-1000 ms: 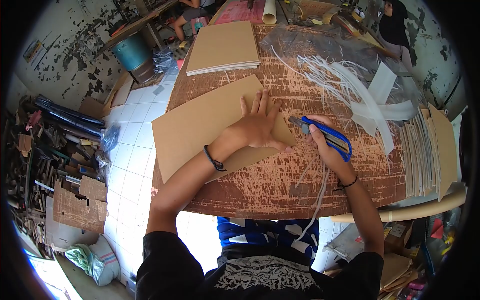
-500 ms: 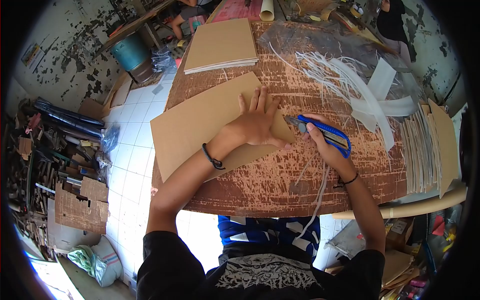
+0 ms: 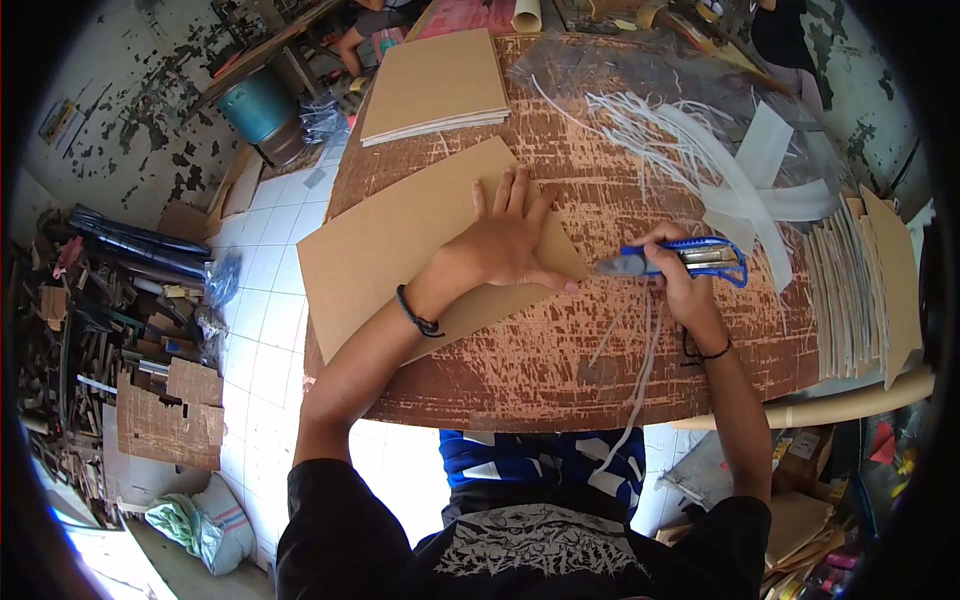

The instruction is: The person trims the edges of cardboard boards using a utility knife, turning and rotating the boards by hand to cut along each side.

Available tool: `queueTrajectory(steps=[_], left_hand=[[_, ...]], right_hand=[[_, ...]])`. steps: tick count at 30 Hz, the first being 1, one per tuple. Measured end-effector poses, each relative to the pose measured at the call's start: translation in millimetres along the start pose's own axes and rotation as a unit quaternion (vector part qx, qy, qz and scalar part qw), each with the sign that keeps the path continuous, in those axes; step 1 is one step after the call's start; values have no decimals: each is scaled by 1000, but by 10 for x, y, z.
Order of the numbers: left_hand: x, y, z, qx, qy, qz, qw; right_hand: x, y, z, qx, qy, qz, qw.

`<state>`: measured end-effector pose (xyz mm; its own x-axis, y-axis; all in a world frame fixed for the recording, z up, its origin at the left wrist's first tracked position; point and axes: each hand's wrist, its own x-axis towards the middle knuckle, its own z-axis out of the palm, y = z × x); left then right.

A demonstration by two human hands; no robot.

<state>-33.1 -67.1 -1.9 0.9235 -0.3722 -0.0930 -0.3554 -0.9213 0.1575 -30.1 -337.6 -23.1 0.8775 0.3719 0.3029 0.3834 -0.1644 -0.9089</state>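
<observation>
My left hand (image 3: 500,240) lies flat with its fingers spread on a tan cardboard sheet (image 3: 375,250), near the sheet's right edge. To the right, my right hand (image 3: 680,272) is wrapped round a blue box cutter (image 3: 715,257), whose tip points left, just beyond the sheet's right edge. Under and below the cutter, thin white strips (image 3: 645,375) hang over the front edge of the worn brown table (image 3: 480,390). A stack of tan sheets (image 3: 437,85) sits behind the sheet under my left hand.
White strips (image 3: 640,130) and wider translucent pieces (image 3: 765,150) lie at the back right on clear plastic. Upright cardboard pieces (image 3: 850,290) line the table's right edge. A teal drum (image 3: 258,105) stands at the left. Two people are partly visible at the back.
My right hand has turned and shifted slightly right, so the cutter now lies nearly level instead of slanting. My left hand stays flat on the sheet. The view has shifted a little.
</observation>
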Motion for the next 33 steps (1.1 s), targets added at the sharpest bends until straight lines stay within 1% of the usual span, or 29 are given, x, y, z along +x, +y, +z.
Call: queueTrajectory(steps=[2, 5, 8, 9, 12, 13, 14, 16, 17, 20, 23, 26, 29, 33], left_hand=[[8, -59, -79, 18, 17, 31, 999], [46, -201, -127, -28, 72, 104, 992], [40, -174, -233, -47, 94, 127, 986], [42, -141, -288, -50, 88, 131, 986], [41, -71, -379, -66, 80, 149, 984], [51, -65, -366, -76, 83, 162, 980], [65, -58, -349, -87, 87, 177, 977], [91, -42, -304, -120, 55, 199, 971], [104, -51, -282, -137, 39, 208, 968], [166, -159, -185, -270, 8, 194, 943], [125, -222, -147, -140, 58, 164, 975], [123, -257, -4, 11, -1, 118, 993], [137, -256, -15, 26, -31, 107, 993], [132, -258, 11, 20, -18, 106, 994]], right_hand=[[25, -28, 22, 2, 15, 14, 1000], [31, -118, 59, 15, 33, 30, 999], [21, -207, 95, -8, 50, -14, 999], [32, -205, 74, -43, 54, -57, 996], [-1, -265, 98, 30, 55, -20, 998], [-6, -305, 89, 48, 40, 14, 998], [-4, -271, 106, 42, 45, -12, 998], [7, -160, 142, 30, 54, -64, 996], [12, -136, 139, 11, 51, -71, 996], [12, -134, 107, -7, 41, -66, 997], [13, -147, 119, 28, 39, -36, 998], [48, -58, 193, -15, 53, -121, 991], [25, -97, 249, -9, 35, -94, 995], [32, -77, 314, -49, 34, -100, 993]])
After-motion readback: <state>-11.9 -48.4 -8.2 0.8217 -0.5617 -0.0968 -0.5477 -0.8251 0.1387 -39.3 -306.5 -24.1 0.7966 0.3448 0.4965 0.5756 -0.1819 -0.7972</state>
